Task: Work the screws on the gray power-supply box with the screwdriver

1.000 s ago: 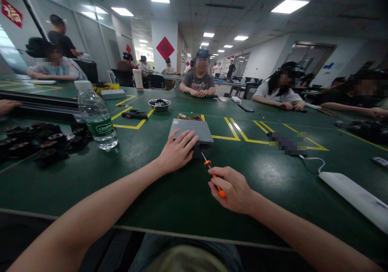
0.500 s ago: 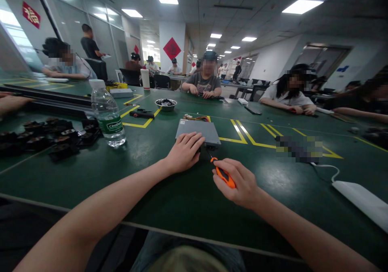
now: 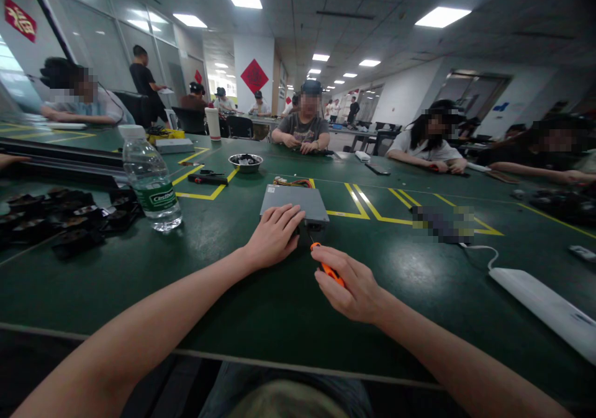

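Note:
My left hand (image 3: 275,235) lies over the left front part of a grey metal power supply unit (image 3: 294,199). Its fingers are stretched out flat on the top face; the thumb side is partly hidden at the front edge. An orange and black screwdriver (image 3: 332,274) is in my right hand (image 3: 350,284), the fingers wrapped round its handle. Its dark shaft points up and left to the front face of the unit, near the socket. Whether the tip sits in a screw is too small to tell. Coloured wires (image 3: 292,182) come out at the unit's back.
A water bottle (image 3: 151,182) and black parts (image 3: 74,219) lie to the left. Further back are a black tool (image 3: 208,177), a metal bowl (image 3: 245,162) and a paper cup (image 3: 213,123). A white power strip (image 3: 542,309) with a cable lies right. Several people sit around the table.
The whole view has shifted slightly, so things appear further left. My right hand now covers more of the screwdriver's handle. My left hand stays on the power supply unit.

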Tool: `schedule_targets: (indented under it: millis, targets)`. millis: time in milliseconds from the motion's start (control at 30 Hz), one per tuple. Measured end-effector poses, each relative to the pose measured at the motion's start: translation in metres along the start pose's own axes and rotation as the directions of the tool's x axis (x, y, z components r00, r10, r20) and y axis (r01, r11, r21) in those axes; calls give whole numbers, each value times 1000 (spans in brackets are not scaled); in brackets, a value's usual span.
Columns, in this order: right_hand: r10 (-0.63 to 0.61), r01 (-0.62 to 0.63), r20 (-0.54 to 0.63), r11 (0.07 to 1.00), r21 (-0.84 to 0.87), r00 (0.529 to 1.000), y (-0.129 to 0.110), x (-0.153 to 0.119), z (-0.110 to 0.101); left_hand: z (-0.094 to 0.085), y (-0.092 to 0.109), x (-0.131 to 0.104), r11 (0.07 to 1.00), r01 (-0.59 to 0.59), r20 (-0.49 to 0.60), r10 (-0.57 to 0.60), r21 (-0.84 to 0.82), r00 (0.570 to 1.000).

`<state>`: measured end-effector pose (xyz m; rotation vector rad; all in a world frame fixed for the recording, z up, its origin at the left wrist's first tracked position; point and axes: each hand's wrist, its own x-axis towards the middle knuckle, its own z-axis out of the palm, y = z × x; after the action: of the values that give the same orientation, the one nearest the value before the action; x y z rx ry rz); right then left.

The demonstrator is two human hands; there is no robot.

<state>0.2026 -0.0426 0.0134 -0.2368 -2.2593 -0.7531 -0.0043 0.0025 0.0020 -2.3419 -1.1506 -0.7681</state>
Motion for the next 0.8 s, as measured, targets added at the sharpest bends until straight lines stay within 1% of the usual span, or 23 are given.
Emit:
schedule_targets:
  millis: [67, 133, 233, 333, 400, 533, 633, 733, 800]
  targets:
    - [31, -31, -1, 999, 14, 1000, 1, -5, 1, 1, 0, 0, 1000, 4, -6, -4, -2, 1000]
    - [50, -50, -24, 999, -14, 998, 1, -8, 1, 2, 0, 1, 1000, 12, -6, -12, -8, 1000]
    - [41, -42, -39, 999, -30, 998, 2, -8, 0, 2, 0, 0, 1000, 20, -1, -20, -12, 1000]
    - [23, -21, -42, 999, 46, 999, 3, -8, 0, 1, 0, 0, 1000, 15, 11, -15, -2, 1000]
    - [48, -41, -72, 996, 85, 996, 5, -6, 0, 1, 0, 0, 1000, 8, 20, -8, 5, 1000]
    - [97, -96, -102, 995, 16, 990, 6, 3, -2, 0, 0, 0, 1000, 6, 14, -6, 6, 1000]
    - [104, -101, -91, 994, 33, 990, 4, 6, -3, -1, 0, 0, 1000, 6, 7, -6, 3, 1000]
    - [79, -71, -100, 995, 76, 992, 2, 2, -2, -2, 1, 0, 1000, 8, 5, -8, -2, 1000]
    - [63, -57, -97, 996, 67, 993, 2, -1, 0, -2, 1, 0, 1000, 7, 8, -7, -3, 1000]
